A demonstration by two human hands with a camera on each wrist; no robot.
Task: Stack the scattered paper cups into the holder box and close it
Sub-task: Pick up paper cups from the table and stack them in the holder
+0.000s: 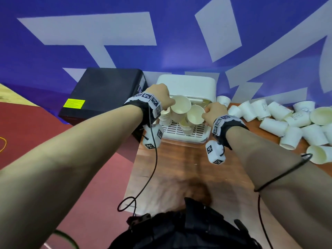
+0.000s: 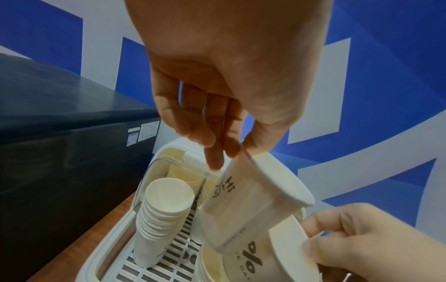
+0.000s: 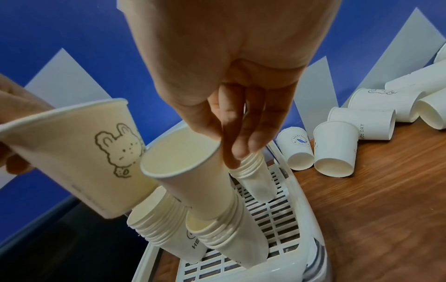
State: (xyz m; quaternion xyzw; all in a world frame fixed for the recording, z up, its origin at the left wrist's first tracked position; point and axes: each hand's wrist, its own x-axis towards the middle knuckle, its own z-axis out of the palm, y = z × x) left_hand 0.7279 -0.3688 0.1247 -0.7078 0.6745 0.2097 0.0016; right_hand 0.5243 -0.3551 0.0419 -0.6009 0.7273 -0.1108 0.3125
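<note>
The white holder box [image 1: 186, 85] stands open at the table's back, lid up, with three stacks of paper cups on its slatted floor [image 3: 272, 211]. My left hand [image 1: 170, 103] pinches the rim of a bunny-printed cup [image 3: 91, 152], which hangs tilted above the box, over the left stack [image 2: 161, 219]. My right hand [image 3: 226, 145] pinches the rim of a plain cup [image 3: 193, 177] whose base sits in the top of the front stack [image 3: 229, 238]. A shorter stack [image 3: 255, 175] stands behind the right fingers. The two held cups nearly touch.
Several loose cups [image 1: 287, 121] lie scattered on the wooden table [image 1: 179, 168] right of the box, some on their sides. A black case [image 1: 102, 92] sits close against the box's left side. A blue and white wall rises right behind.
</note>
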